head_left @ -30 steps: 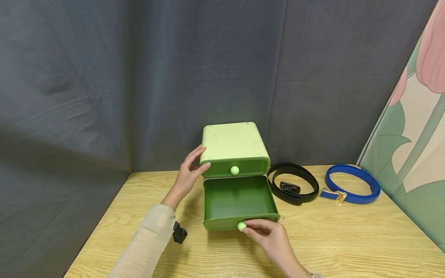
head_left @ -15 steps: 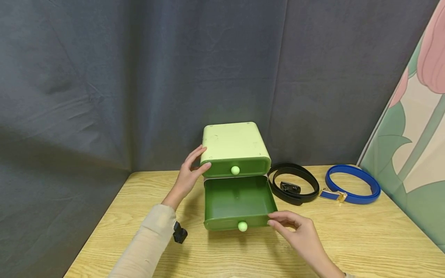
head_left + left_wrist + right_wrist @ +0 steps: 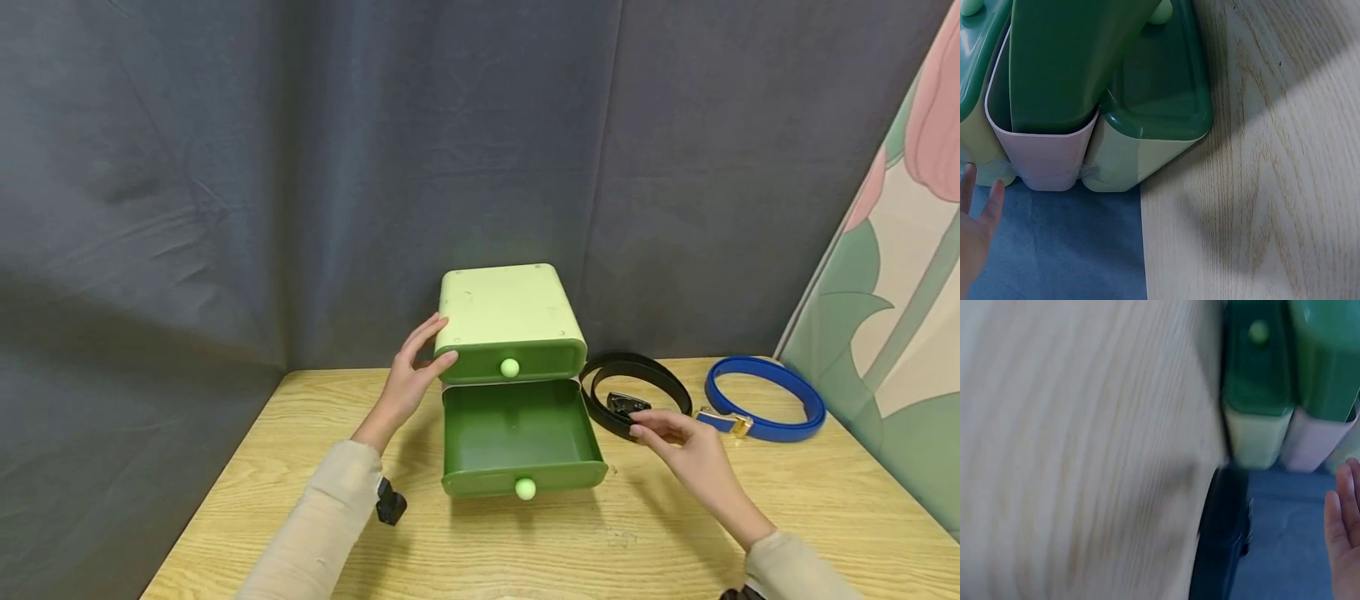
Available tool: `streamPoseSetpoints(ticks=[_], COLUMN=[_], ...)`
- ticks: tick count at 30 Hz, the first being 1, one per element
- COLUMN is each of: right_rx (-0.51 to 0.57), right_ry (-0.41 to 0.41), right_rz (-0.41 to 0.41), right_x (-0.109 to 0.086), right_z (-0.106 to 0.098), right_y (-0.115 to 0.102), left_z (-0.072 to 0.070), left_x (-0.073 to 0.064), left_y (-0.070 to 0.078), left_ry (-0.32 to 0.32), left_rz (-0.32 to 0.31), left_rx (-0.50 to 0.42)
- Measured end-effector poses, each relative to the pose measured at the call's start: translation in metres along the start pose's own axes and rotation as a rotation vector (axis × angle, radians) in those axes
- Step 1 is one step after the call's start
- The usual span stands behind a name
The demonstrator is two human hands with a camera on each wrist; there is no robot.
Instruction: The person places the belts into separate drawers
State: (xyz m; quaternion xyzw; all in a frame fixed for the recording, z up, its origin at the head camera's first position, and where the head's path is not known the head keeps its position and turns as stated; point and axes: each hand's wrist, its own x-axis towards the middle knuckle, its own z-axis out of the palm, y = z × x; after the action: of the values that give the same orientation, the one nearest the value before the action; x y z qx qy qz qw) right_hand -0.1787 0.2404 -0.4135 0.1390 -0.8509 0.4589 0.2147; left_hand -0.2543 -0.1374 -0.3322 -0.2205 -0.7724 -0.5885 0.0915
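A small drawer cabinet (image 3: 504,302) with a pale yellow-green top tier stands at the back of the table. Its pink middle tier (image 3: 1047,159) has a dark green drawer (image 3: 517,425) pulled out, with bare floor inside. My left hand (image 3: 405,379) rests on the top tier's left side, fingers straight and thumb near the front corner. Over the near side of a coiled black belt (image 3: 671,379) is my right hand (image 3: 693,454), fingertips close to the belt's buckle (image 3: 624,404); contact cannot be told. The right wrist view shows that hand's fingers straight at the edge.
A coiled blue belt (image 3: 806,408) with a gold buckle lies right of the black one. Behind the wooden table (image 3: 300,475) hangs a dark grey curtain (image 3: 450,125). A panel with a flower print (image 3: 900,333) borders the right side.
My right hand has let go of the pulled-out drawer's knob and moved right, past the drawer's corner, to the black belt. My left hand stays on the cabinet.
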Motion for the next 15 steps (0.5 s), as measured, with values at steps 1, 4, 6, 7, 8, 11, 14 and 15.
streamPoseSetpoints(ticks=[1, 4, 6, 7, 8, 11, 14, 15], right_rx=[-0.019, -0.056, -0.084, -0.099, -0.112, -0.155, -0.166, -0.163], right_ry=[-0.001, -0.003, 0.002, 0.003, 0.002, -0.004, -0.03, -0.044], right_rz=[-0.002, -0.019, -0.037, -0.043, -0.047, -0.042, -0.011, 0.003], right_x=[0.003, 0.011, 0.016, 0.019, 0.022, 0.028, 0.033, 0.035], right_z=[-0.001, -0.003, -0.003, -0.003, -0.002, -0.002, -0.001, 0.0], right_y=[0.005, 0.02, 0.03, 0.034, 0.039, 0.05, 0.06, 0.062], left_z=[0.0, 0.0, 0.0, 0.0, 0.0, -0.001, 0.0, 0.0], left_x=[0.0, 0.0, 0.0, 0.0, 0.0, 0.001, 0.001, 0.001], left_y=[0.0, 0.0, 0.0, 0.0, -0.001, -0.001, -0.002, -0.002], left_ry=[0.0, -0.001, 0.0, 0.0, 0.0, -0.001, -0.003, -0.003], left_rz=[-0.002, -0.005, -0.006, -0.006, -0.005, -0.004, -0.002, -0.003], left_rx=[0.001, 0.002, 0.004, 0.004, 0.002, -0.001, -0.003, -0.002])
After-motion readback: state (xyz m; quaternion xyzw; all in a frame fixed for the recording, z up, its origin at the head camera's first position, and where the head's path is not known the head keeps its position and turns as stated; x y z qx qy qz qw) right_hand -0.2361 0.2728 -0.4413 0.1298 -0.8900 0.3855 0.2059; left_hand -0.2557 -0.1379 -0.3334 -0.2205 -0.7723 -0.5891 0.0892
